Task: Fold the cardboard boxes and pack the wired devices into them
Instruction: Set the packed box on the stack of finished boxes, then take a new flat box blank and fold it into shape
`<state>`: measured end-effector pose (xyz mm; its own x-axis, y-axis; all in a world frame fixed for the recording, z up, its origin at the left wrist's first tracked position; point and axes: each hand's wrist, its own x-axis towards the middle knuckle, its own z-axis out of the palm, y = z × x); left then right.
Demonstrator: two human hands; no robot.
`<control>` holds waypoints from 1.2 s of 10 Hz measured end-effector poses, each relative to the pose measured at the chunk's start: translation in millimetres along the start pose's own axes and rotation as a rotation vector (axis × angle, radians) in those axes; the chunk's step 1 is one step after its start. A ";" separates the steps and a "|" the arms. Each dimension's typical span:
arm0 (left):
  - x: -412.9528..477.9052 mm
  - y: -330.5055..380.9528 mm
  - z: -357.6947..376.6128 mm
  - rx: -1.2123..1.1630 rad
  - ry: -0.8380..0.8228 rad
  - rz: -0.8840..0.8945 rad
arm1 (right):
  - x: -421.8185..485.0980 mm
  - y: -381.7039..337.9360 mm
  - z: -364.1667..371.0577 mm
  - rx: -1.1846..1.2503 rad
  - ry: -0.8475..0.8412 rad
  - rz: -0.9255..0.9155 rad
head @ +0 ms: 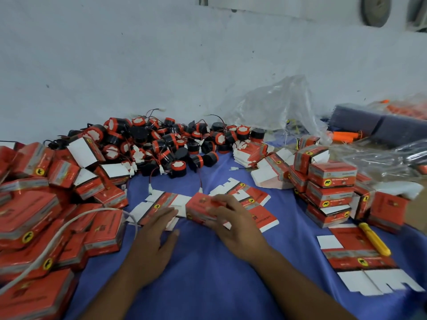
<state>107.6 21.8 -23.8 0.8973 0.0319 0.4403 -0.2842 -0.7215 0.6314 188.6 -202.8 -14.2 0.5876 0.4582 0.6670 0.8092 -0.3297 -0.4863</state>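
Note:
A folded red cardboard box (200, 207) lies on the blue cloth (208, 273) in the middle. My right hand (233, 224) grips it, fingers curled over its top and right end. My left hand (153, 236) lies with straight fingers, the tips touching a flat unfolded red and white box blank (159, 203). More flat blanks (249, 197) lie behind the right hand. A heap of black and red round wired devices (161, 144) sits at the back against the wall.
Closed red boxes (34, 204) are piled at the left, with a white cable (69, 227) over them. Stacked boxes (330, 192) stand at the right. A yellow cutter (375, 239) lies on flat blanks (360, 259). Clear plastic bags (277, 105) lie behind.

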 end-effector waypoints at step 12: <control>6.6 10.5 4.0 -0.164 0.141 -0.142 | 58.0 9.0 -28.1 1.166 0.344 0.898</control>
<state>111.9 11.6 -16.8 0.8793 0.2293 0.4175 -0.2204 -0.5812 0.7834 230.1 -202.3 36.0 0.9768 0.2021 -0.0707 -0.1664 0.5092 -0.8444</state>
